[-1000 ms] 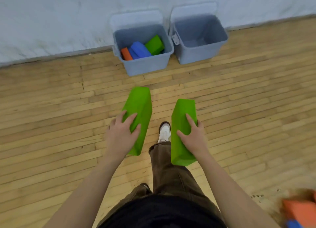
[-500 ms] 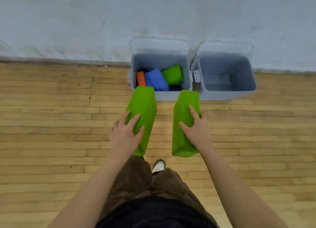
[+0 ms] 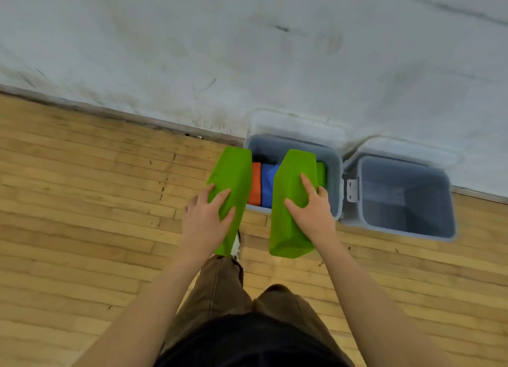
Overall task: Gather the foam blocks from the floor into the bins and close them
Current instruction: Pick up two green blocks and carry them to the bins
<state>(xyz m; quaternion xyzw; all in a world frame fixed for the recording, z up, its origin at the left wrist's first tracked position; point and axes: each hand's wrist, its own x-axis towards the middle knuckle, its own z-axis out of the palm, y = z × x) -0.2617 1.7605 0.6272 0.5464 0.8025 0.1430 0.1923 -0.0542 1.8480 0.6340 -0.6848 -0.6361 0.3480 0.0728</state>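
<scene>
The left hand (image 3: 204, 223) has its grip closed around the near half of a long green foam block (image 3: 232, 185), fingers spread over the top face and thumb along the inner edge. The right hand (image 3: 312, 212) holds a second green foam block (image 3: 292, 190) the same way, fingers curled over its top and outer side. Both blocks are carried in the air, tilted, far ends pointing away from the hands toward the wall (image 3: 247, 50).

Just beyond the left grip, the first block's far end reaches the left edge of an open grey bin (image 3: 334, 179). Past the right grip, the second block's far end hangs over that bin's opening. Between the two grips, inside the bin, lie an orange block (image 3: 255, 183) and a blue block (image 3: 268, 185); a sliver of another green block (image 3: 320, 174) shows just beyond the right fingers. The bin's lid (image 3: 297, 126) leans back against the wall.

To the right of the right grip stands a second grey bin (image 3: 406, 198), open, touching the first, its lid (image 3: 409, 150) also tipped back. Both bins stand on the wooden floor (image 3: 82, 201). Below the left grip a white shoe (image 3: 235, 245) peeks out above brown trousers (image 3: 220, 292).
</scene>
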